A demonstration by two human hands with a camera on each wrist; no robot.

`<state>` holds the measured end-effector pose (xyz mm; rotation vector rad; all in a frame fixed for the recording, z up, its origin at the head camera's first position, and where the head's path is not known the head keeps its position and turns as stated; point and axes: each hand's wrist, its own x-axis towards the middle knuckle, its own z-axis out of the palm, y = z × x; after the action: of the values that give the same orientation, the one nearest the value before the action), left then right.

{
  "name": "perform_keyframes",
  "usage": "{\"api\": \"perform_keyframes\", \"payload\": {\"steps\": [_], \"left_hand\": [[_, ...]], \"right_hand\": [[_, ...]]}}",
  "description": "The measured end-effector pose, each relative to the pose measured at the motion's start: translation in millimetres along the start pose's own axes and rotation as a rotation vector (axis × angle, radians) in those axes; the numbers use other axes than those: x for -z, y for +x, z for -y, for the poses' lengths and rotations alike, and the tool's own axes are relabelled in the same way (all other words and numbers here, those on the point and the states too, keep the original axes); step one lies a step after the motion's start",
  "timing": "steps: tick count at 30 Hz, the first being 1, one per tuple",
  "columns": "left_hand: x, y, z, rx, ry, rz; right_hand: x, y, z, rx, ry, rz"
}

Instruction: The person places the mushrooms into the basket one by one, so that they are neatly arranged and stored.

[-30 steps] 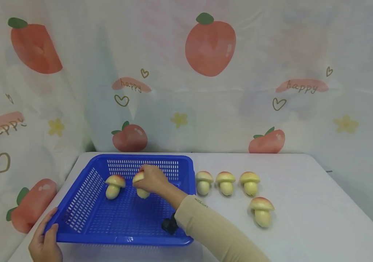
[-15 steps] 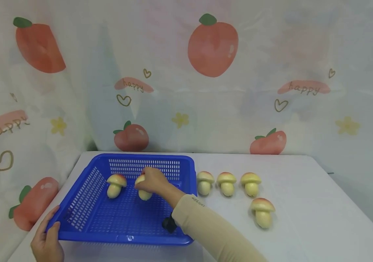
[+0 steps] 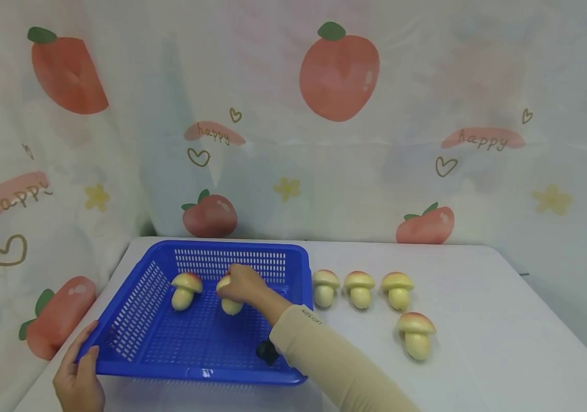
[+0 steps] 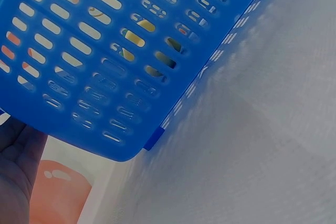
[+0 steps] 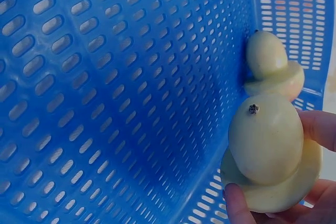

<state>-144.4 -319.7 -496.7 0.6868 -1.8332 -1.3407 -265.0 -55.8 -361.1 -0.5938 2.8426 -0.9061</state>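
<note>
A blue plastic basket (image 3: 144,369) with slotted walls stands on the white table. My left hand (image 3: 79,375) grips its near left corner, fingers outside and thumb at the rim. Inside the basket, my right hand (image 3: 244,284) holds a toy mushroom (image 3: 232,308) by its cap, stem pointing down toward the basket floor. The right wrist view shows the thumb and fingers spread around the pale cap, with a small dark mark on the stem end (image 5: 254,109). Another toy mushroom (image 3: 184,297) lies in the basket to the left, close to the back wall.
Right of the basket, several more toy mushrooms lie on the table: a row of three, with the middle mushroom (image 3: 359,290), and one nearer mushroom (image 3: 417,336). A black object (image 3: 267,352) shows beside my right sleeve (image 3: 324,355). A fruit-printed curtain (image 3: 365,171) hangs behind the table.
My right hand has sunk slightly with the toy mushroom, closer to the basket floor. The head view has shifted a little; my left hand keeps its grip on the basket corner.
</note>
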Motion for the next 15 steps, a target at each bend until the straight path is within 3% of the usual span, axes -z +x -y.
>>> {"api": "perform_keyframes", "payload": {"steps": [15], "left_hand": [[-0.8,1.4,1.7,0.052,-0.003,-0.013]], "right_hand": [[-1.9,1.5,0.4,0.020,-0.021,0.012]]}}
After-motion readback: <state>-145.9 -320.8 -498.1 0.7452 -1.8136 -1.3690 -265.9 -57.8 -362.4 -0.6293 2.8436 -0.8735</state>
